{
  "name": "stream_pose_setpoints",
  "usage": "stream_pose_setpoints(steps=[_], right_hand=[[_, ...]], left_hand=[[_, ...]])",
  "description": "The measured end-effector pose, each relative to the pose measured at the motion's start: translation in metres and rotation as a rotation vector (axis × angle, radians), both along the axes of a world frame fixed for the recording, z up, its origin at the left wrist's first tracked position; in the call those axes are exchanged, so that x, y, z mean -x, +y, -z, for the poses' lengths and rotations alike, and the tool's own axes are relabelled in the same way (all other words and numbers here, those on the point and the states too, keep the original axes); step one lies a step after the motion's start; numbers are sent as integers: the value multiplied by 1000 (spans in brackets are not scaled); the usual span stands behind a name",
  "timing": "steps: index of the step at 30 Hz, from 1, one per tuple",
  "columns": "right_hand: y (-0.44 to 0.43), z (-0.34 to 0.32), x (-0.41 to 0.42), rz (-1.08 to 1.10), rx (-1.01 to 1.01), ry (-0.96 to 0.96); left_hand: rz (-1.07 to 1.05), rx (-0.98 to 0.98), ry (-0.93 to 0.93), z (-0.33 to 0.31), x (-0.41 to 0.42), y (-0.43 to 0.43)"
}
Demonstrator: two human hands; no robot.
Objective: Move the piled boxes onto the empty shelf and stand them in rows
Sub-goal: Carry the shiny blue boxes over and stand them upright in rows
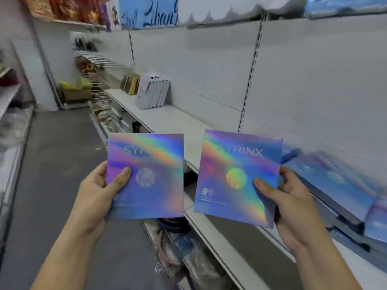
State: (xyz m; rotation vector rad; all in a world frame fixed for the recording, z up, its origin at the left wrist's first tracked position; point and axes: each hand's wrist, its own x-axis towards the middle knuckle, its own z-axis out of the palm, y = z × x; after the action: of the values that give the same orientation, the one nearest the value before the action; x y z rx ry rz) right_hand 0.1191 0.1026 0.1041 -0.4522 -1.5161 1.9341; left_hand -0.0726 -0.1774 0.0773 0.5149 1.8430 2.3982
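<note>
My left hand (98,193) grips a flat holographic blue-purple box (150,185) by its left edge, thumb on the front. My right hand (293,204) grips a second holographic box (232,160) marked "YRINX" by its right edge. Both boxes are held upright, face toward me, in front of the white shelf (167,122). More boxes of the same kind lie piled flat (339,185) on the shelf at the right. Further along the shelf to the left, white boxes (152,94) stand in a row.
Gold-edged boxes (130,84) stand behind the white row. Wire racks (98,59) with goods lie beyond. Bagged items (180,248) fill the lower shelf under my hands. A grey aisle floor (58,164) runs at the left, with another shelving unit (10,126) across it.
</note>
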Motion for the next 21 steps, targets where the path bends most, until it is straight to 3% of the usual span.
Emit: stream_pose_setpoints(steps=[9, 21], right_hand=[[-65, 13, 128, -117, -22, -11], [-54, 46, 311, -173, 55, -31]], left_hand=[[-61, 3, -80, 36, 97, -66], [-105, 60, -117, 46, 257, -74]])
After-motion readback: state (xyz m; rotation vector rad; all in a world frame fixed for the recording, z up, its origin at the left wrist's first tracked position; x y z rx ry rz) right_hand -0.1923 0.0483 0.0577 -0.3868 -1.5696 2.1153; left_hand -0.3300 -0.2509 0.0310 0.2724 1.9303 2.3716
